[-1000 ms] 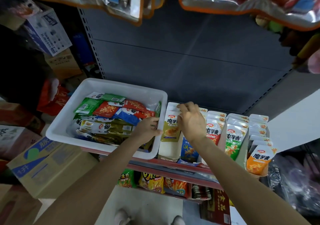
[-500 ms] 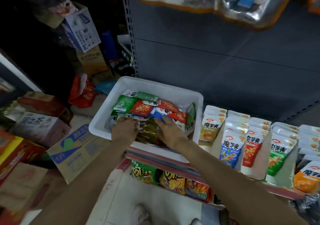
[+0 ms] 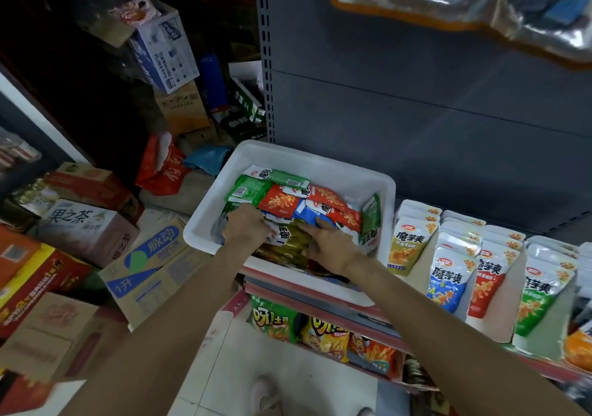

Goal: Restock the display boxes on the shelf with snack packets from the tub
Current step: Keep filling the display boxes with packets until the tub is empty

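Note:
A white plastic tub (image 3: pixel 209 217) sits on the shelf's left end, full of green, red, blue and gold snack packets (image 3: pixel 282 202). My left hand (image 3: pixel 246 227) is inside the tub with its fingers curled around the edge of a few packets at the left of the pile. My right hand (image 3: pixel 333 243) lies flat on the gold packets (image 3: pixel 288 249) near the tub's front, fingers spread and index finger touching a blue packet. To the right stand white display boxes (image 3: pixel 480 326) holding upright rows of yellow (image 3: pixel 407 246), blue (image 3: pixel 448 281), red (image 3: pixel 487 284) and green (image 3: pixel 538 300) packets.
Stacked cardboard cartons (image 3: pixel 144 268) crowd the floor at the left. A lower shelf (image 3: pixel 320 332) holds chip bags under the tub. A grey back panel (image 3: pixel 416 95) rises behind the shelf, and foil bags (image 3: pixel 480 2) hang overhead at the upper right.
My right hand left the display boxes and moved left into the tub onto the gold packets. My left hand went from the tub's front rim deeper into the pile. The view swung left.

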`<move>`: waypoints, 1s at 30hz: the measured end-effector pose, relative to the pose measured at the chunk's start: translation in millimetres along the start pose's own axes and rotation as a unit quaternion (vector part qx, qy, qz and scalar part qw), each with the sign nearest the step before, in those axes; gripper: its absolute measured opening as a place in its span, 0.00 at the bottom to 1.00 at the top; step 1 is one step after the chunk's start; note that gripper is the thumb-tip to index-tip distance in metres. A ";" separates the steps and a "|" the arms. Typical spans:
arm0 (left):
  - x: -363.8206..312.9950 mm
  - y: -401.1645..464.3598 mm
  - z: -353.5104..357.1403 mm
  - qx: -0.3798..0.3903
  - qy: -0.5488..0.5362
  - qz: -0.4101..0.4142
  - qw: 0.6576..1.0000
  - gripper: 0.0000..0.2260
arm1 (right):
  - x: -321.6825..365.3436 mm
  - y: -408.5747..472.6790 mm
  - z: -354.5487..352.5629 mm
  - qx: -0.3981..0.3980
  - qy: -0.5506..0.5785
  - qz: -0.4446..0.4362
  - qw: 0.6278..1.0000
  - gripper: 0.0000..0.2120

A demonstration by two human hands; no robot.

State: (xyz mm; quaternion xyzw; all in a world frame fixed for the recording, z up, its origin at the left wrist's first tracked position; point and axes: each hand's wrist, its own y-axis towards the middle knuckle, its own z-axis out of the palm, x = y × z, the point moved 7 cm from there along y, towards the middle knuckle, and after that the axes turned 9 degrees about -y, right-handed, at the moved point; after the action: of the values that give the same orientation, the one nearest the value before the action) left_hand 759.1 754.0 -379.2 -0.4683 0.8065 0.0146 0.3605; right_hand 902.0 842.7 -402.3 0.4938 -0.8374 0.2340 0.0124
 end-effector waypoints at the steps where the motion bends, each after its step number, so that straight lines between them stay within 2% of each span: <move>1: -4.7 -3.8 -3.1 0.003 -0.040 0.007 0.999 0.04 | 1.3 -2.2 -4.8 -0.023 0.026 -0.003 0.999 0.31; 3: -17.5 -14.6 -8.8 0.010 -0.144 0.014 0.989 0.02 | 7.4 -7.3 -17.8 -0.093 0.073 -0.028 0.993 0.32; 5: -28.0 -23.6 -10.2 0.016 -0.275 -0.011 0.961 0.02 | 13.8 -13.3 -28.6 -0.135 0.103 -0.046 0.985 0.30; 8: -50.4 -35.6 -4.1 0.049 -0.399 -0.019 0.916 0.04 | 12.7 -23.7 -46.8 -0.185 0.101 -0.024 0.977 0.21; 10: -65.9 -41.8 2.1 0.063 -0.432 0.009 0.899 0.07 | 2.4 -34.5 -61.4 -0.237 0.126 -0.008 0.963 0.13; 12: -79.1 -45.9 5.8 0.041 -0.403 0.068 0.912 0.07 | -21.7 -48.9 -73.4 -0.278 0.204 0.032 0.938 0.08; 14: -89.7 -48.0 17.0 0.036 -0.336 0.112 0.934 0.09 | -53.4 -66.0 -79.2 -0.293 0.325 0.075 0.896 0.09; 17: -108.4 -57.0 47.2 0.085 -0.262 0.151 0.949 0.15 | -93.8 -96.3 -90.3 -0.325 0.453 0.080 0.826 0.08; 21: -136.3 -74.3 91.9 0.159 -0.177 0.177 0.955 0.22 | -131.3 -133.2 -105.1 -0.360 0.515 0.064 0.775 0.12; 24: -147.7 -83.3 121.5 0.208 -0.135 0.189 0.950 0.27 | -156.4 -154.1 -110.5 -0.398 0.487 0.080 0.773 0.16; 27: -150.3 -87.8 137.5 0.225 -0.085 0.194 0.951 0.30 | -168.0 -162.4 -106.8 -0.404 0.418 0.105 0.807 0.17; 30: -146.8 -88.7 141.1 0.231 -0.120 0.168 0.951 0.32 | -168.6 -156.7 -92.2 -0.371 0.399 0.119 0.830 0.16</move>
State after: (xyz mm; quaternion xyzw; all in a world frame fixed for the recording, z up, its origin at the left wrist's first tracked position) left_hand 951.4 864.5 -368.3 -0.2252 0.8057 -0.0556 0.5450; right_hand 1099.5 955.3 -303.2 0.2121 -0.8359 0.0821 0.4996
